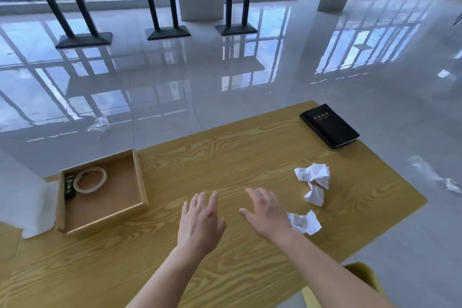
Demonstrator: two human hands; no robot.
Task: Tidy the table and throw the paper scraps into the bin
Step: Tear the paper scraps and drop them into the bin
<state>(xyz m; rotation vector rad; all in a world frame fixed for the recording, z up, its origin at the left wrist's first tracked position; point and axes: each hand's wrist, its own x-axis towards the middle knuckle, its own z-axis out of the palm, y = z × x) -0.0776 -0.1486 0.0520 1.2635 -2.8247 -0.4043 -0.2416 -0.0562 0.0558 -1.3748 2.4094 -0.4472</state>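
Three crumpled white paper scraps lie on the right part of the wooden table (225, 152): a large one (313, 174), a smaller one (315, 195) just below it, and a third (305, 222) nearest me. My right hand (266, 211) hovers palm down, fingers spread, just left of the nearest scrap and partly covering its edge. My left hand (200, 220) is also flat with fingers apart over the table's middle. Both hands hold nothing. No bin is in view.
A shallow wooden tray (140, 182) at the left holds a roll of tape (90, 179) and a small dark object (69, 187). A white bulky thing (27, 202) stands left of the tray. A black notebook (329, 125) lies at the far right corner. A yellow chair (360, 275) is below right.
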